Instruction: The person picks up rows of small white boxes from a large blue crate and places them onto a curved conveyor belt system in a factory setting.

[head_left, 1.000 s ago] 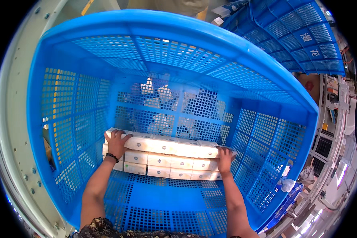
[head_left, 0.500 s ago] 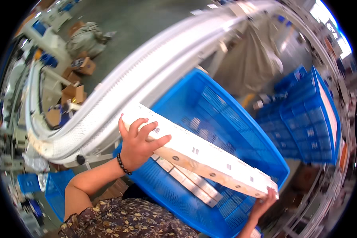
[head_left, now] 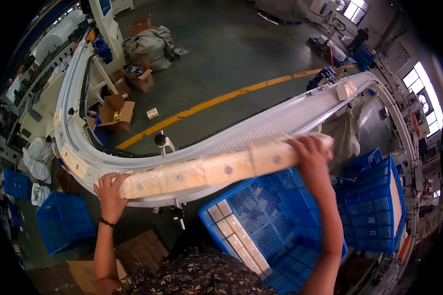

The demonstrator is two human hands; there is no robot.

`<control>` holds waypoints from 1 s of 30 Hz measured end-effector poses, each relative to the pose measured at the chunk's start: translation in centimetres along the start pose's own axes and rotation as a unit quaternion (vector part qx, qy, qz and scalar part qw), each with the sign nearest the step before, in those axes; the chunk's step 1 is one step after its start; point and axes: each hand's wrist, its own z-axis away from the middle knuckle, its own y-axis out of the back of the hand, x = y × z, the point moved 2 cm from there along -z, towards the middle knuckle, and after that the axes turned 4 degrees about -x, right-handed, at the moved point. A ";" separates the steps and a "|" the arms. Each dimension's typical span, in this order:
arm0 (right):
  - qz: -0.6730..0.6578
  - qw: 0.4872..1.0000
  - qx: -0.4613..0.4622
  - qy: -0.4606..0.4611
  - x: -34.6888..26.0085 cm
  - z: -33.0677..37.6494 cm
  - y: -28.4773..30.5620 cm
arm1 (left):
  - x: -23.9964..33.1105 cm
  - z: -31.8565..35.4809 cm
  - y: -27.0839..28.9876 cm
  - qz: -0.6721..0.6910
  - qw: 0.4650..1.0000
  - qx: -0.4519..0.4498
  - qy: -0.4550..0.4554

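A long row of cream-coloured wrapped packs (head_left: 202, 173), lined up end to end, spans the space between my hands above the near side of the white conveyor. My left hand (head_left: 112, 191), with a dark bead bracelet on the wrist, grips the row's left end. My right hand (head_left: 310, 156) is closed over the top near its right end, which sits a little higher and is blurred. Below, the blue plastic basket (head_left: 300, 221) holds rows of similar packs (head_left: 236, 236) along its left side. My right forearm hides part of this basket.
The conveyor (head_left: 280, 115) curves from left to far right, carrying a pack (head_left: 76, 164) on its left bend and another (head_left: 347, 91) farther along. Stacked blue baskets (head_left: 374, 209) stand at right. A blue basket (head_left: 64, 221) sits on the floor at left; cardboard boxes (head_left: 115, 113) lie beyond the conveyor.
The row of packs has gone from over the blue basket to over the conveyor's near side, swinging from a steep slant to nearly level. Both hands stay on it. The whole view has shifted.
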 end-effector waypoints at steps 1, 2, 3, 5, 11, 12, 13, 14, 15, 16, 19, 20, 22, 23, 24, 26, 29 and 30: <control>0.008 0.999 -0.023 0.023 -0.1 -2.2 -2.2 | -1.2 -0.8 -0.2 -0.029 0.999 -0.015 -0.012; 0.033 0.998 -0.036 0.042 -0.5 -4.2 -4.7 | -2.4 -1.4 -0.4 -0.063 0.997 -0.030 -0.021; 0.077 0.993 -0.065 0.057 -2.0 -5.7 -5.7 | -3.7 -1.8 -0.5 -0.096 0.994 -0.044 -0.025; 0.074 0.984 -0.148 0.073 -3.1 -8.1 -7.6 | -6.1 -2.8 0.4 -0.105 0.987 -0.124 -0.021; -0.125 0.974 -0.095 0.165 -6.0 -6.5 -7.7 | -6.6 -4.6 4.9 -0.358 0.908 -0.204 0.073; -0.126 0.978 -0.065 0.154 -6.3 -5.2 -7.0 | -4.7 -4.5 5.3 -0.338 0.927 -0.144 0.068; -0.126 0.982 -0.035 0.139 -6.1 -3.6 -6.8 | -1.7 -4.5 5.5 -0.270 0.959 -0.087 0.026; -0.171 0.980 -0.028 0.099 -5.7 -1.5 -7.3 | 2.3 -4.3 5.9 -0.174 0.982 -0.047 -0.047; -0.215 0.975 -0.023 0.058 -5.1 1.0 -8.1 | 5.9 -3.8 5.4 -0.065 0.989 -0.016 -0.133; -0.236 0.971 -0.031 0.029 -4.3 3.8 -9.6 | 9.3 -3.1 4.1 0.043 0.974 -0.002 -0.221; -0.264 0.963 -0.010 -0.051 -1.2 15.8 -16.9 | 22.4 -0.4 -3.3 0.269 0.887 -0.107 -0.359; -0.278 0.954 -0.037 -0.101 -0.9 20.6 -19.9 | 26.3 1.4 -6.4 0.281 0.854 -0.153 -0.410; -0.291 0.930 -0.107 -0.198 -0.3 31.7 -27.0 | 31.8 5.3 -13.7 0.253 0.791 -0.256 -0.495; -0.287 0.911 -0.149 -0.257 -0.3 37.4 -30.7 | 33.3 6.6 -17.9 0.215 0.753 -0.315 -0.536; -0.271 0.894 -0.188 -0.304 -0.5 42.4 -33.5 | 33.9 7.4 -22.1 0.118 0.725 -0.411 -0.540; -0.239 0.869 -0.235 -0.364 -0.3 52.3 -37.9 | 32.2 9.5 -34.8 -0.034 0.648 -0.576 -0.497; -0.200 0.830 -0.217 -0.473 -1.0 63.0 -39.2 | 26.9 10.6 -46.7 -0.163 0.665 -0.561 -0.466; -0.178 0.821 -0.236 -0.488 -1.3 65.7 -40.0 | 27.9 10.1 -47.9 -0.217 0.681 -0.526 -0.461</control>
